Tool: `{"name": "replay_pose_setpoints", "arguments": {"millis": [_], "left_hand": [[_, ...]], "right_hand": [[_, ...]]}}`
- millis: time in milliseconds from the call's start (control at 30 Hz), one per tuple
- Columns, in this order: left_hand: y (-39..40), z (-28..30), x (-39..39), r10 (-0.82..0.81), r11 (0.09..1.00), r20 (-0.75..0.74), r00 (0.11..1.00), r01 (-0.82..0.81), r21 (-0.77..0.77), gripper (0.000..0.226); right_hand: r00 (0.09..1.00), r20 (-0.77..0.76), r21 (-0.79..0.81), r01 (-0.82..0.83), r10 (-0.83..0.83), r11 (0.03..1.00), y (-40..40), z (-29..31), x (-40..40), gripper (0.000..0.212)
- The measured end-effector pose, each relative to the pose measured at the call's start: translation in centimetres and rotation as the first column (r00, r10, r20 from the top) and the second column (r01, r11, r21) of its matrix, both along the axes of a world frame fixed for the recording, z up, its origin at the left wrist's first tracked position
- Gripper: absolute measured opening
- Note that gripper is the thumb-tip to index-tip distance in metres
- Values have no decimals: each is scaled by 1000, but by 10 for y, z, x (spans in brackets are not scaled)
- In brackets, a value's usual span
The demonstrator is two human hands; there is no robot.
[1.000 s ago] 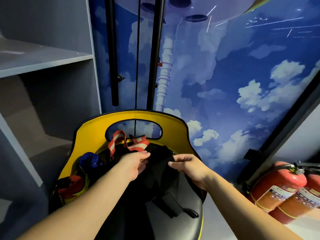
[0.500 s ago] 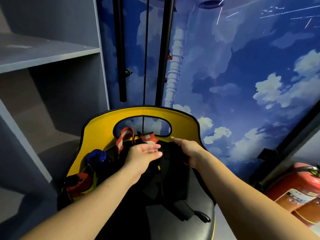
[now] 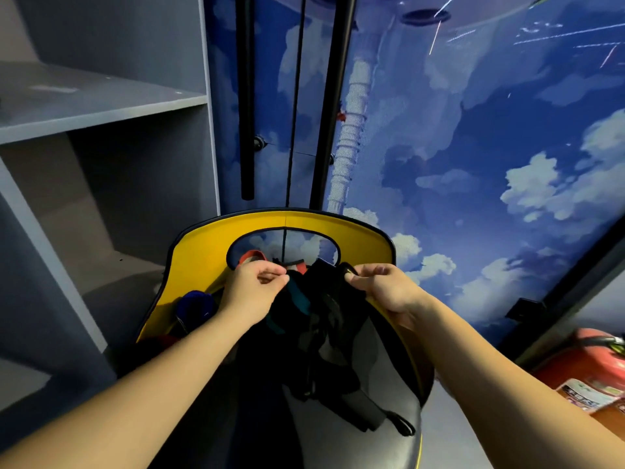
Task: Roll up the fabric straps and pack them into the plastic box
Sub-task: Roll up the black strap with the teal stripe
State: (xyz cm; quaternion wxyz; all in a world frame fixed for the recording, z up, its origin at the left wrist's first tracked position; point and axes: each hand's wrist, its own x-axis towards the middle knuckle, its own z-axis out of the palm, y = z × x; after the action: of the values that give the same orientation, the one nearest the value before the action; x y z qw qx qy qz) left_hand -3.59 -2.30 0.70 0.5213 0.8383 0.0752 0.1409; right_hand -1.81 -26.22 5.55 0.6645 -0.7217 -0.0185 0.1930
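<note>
Change: a second ago our hands lay loose on the black fabric strap bundle (image 3: 321, 313); half a second ago the left was palm-up and open, the right reaching to the far edge. Now both have closed on its top edge and drawn it taut between them.
Meaning for the task: we judge the pick-up is secured and the strap is being spread out for rolling (no rolling has begun, and no plastic box shows in view).
Left hand (image 3: 252, 292): at about 10 o'clock from the bundle's middle, knuckles up, wrist bent inward, fingers (image 3: 270, 275) curled with thumb and forefinger pinching the strap's left corner.
Right hand (image 3: 385, 289): at about 2 o'clock, back of the hand toward us, fingers folded tightly round the strap's right end where a small yellow tab peeks out.
Where the strap is: held just above the seat of the yellow-backed chair (image 3: 203, 252), its lower part drooping onto the grey seat toward 6 o'clock, a loop end trailing at 5 o'clock.
Other straps: a red-and-white strap (image 3: 252, 256) sits at 12 o'clock behind the left hand; a blue rolled strap (image 3: 196, 304) lies at 9 o'clock against the chair back.
Surroundings: grey shelf (image 3: 101, 106) at 10 o'clock, red fire extinguisher (image 3: 585, 363) at 4 o'clock.
</note>
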Motion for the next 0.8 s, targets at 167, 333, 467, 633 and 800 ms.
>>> {"name": "replay_pose_setpoints", "arguments": {"millis": [167,333,467,633,800], "left_hand": [[-12,7,12,-124,957,-38,992,130,258,35],[-23,4,31,-208,934,-217,954,260,246,52],[-27,2,37,-147,933,-250,957,218,286,23],[-20,2,34,50,935,-186,981,20,355,21],[-7,-2,25,155,958,-176,972,-105,265,10]], "right_hand": [[989,104,-92,-95,104,991,0,-2,-9,16],[972,158,-137,-153,174,979,-3,-8,-11,11],[955,206,-205,-172,215,964,-8,-11,-10,12],[957,253,-126,-113,142,986,-19,-9,-9,10],[949,308,-44,-58,69,997,-36,-4,-6,17]]}}
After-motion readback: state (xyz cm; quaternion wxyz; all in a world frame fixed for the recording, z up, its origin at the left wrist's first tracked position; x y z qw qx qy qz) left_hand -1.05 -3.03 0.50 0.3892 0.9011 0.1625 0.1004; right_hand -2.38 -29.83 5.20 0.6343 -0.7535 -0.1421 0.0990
